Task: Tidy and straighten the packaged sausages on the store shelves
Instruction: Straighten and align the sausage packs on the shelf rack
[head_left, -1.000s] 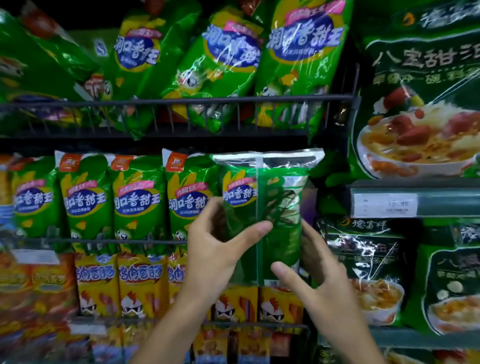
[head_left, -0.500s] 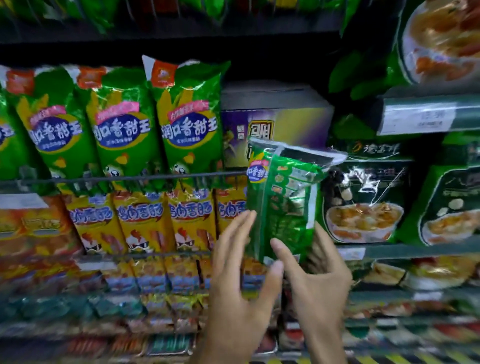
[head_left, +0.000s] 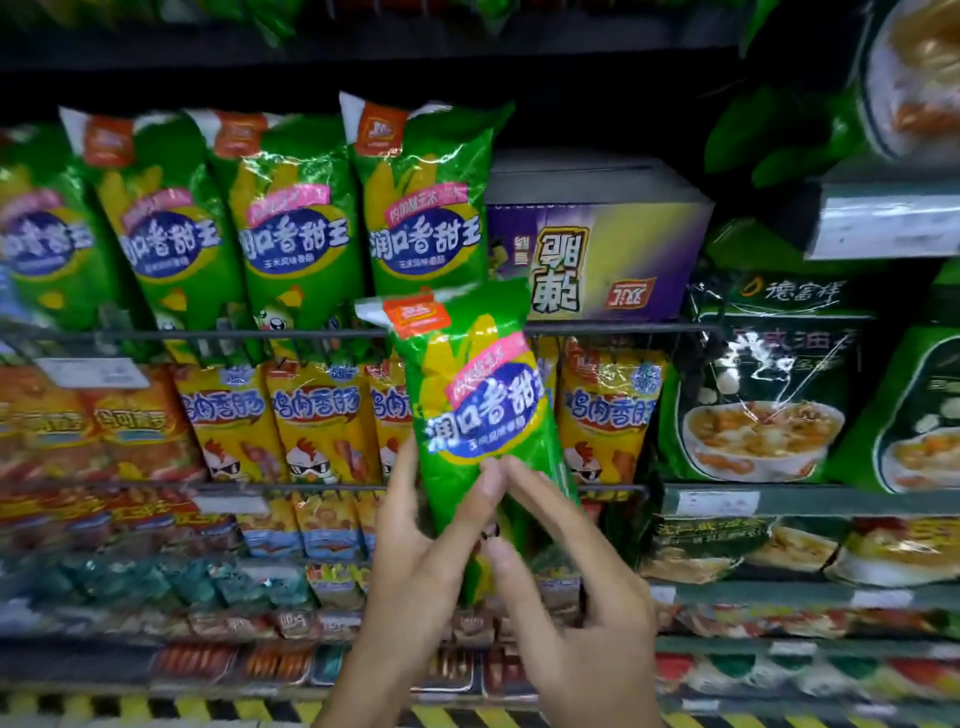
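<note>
Green corn-sausage packs (head_left: 291, 228) stand in row behind wire shelf rail (head_left: 597, 328); purple carton (head_left: 597, 260) at row's right end, yellow chicken-sausage packs (head_left: 322, 415) on shelf below. Held green pack (head_left: 478, 405), front facing out, tilted, in front of rail below carton. Left hand (head_left: 415, 587) grips its lower part, thumb across front; right hand (head_left: 576, 613) pinches lower right edge.

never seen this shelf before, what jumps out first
A green sausage pack held up mid-frame, front side out, gripped low by the left hand and right hand. Behind it, matching green packs stand in a row, with a purple carton to their right.
</note>
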